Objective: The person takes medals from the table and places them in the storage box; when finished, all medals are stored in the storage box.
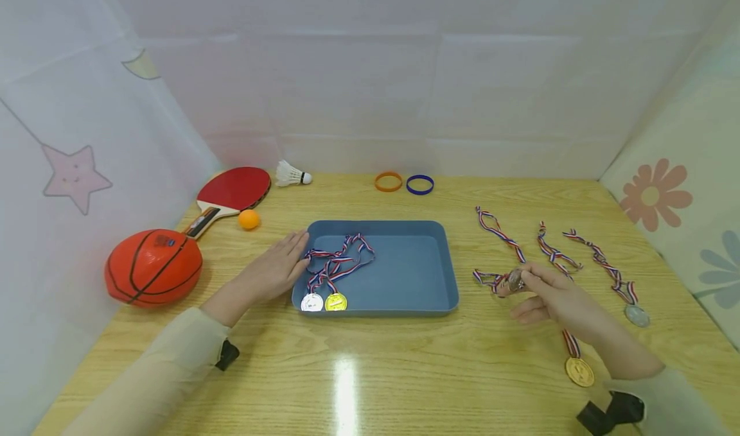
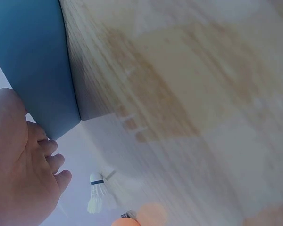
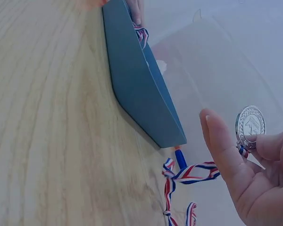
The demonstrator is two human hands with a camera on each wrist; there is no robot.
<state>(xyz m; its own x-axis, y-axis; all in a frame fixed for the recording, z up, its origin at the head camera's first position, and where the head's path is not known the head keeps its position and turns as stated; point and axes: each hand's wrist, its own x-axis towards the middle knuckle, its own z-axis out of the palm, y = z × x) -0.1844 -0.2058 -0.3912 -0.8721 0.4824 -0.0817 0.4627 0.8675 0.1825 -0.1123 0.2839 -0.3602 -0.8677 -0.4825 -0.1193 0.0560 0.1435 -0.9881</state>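
Note:
My left hand (image 1: 274, 269) lies with extended fingers against the left wall of a blue-grey tray (image 1: 407, 272). Inside the tray, a silver medal (image 1: 312, 302) and a gold medal (image 1: 336, 302) rest at the front left, their striped ribbons (image 1: 341, 264) tangled behind them. To the right of the tray, my right hand (image 1: 549, 298) pinches another silver medal (image 3: 251, 126) between thumb and fingers, raised above the table. Its red, white and blue ribbon (image 3: 198, 173) trails toward the tray. A gold medal (image 1: 579, 372) lies below the right hand, a silver medal (image 1: 637, 315) beyond it.
At the left are an orange ball with black lines (image 1: 153, 268), a red table tennis paddle (image 1: 237, 189) and a small orange ball (image 1: 249, 219). A shuttlecock (image 1: 291, 174), an orange wristband (image 1: 388, 181) and a blue wristband (image 1: 419, 184) lie along the back.

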